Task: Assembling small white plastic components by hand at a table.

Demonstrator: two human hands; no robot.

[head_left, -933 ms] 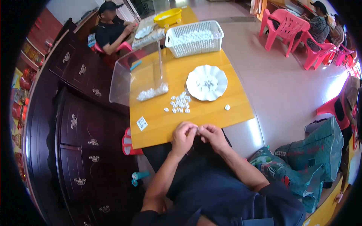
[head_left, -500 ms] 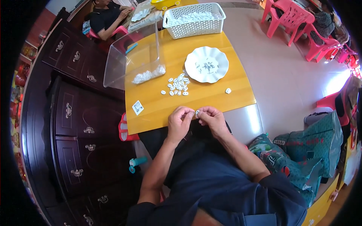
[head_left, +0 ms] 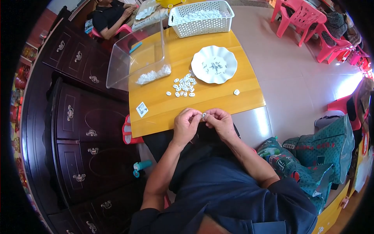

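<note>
Over the table's near edge, my left hand [head_left: 187, 125] and my right hand [head_left: 219, 124] meet, fingers pinched. Between the fingertips shows a small white oval piece with dark holes [head_left: 204, 115], gripped by my right hand. The left thumb and forefinger press close to it; what they hold is too small to make out. Beyond my hands lies a loose pile of similar white oval pieces [head_left: 184, 86]. One white piece [head_left: 236, 92] sits apart at the right. A white scalloped plate [head_left: 202, 73] carries many small dark slivers.
A clear plastic bin [head_left: 117, 74] with white bits and a white perforated basket [head_left: 200, 28] stand on the yellow table [head_left: 218, 99]. A printed paper square [head_left: 142, 110] lies left. Dark drawers [head_left: 93, 117] flank the left; green bags [head_left: 319, 144] and pink chairs [head_left: 300, 17] stand right. Another person [head_left: 111, 17] sits far left.
My hands stay together at the table edge, with the fingertips drawn slightly closer around the small white piece. The view has shifted slightly; the things on the table look unchanged.
</note>
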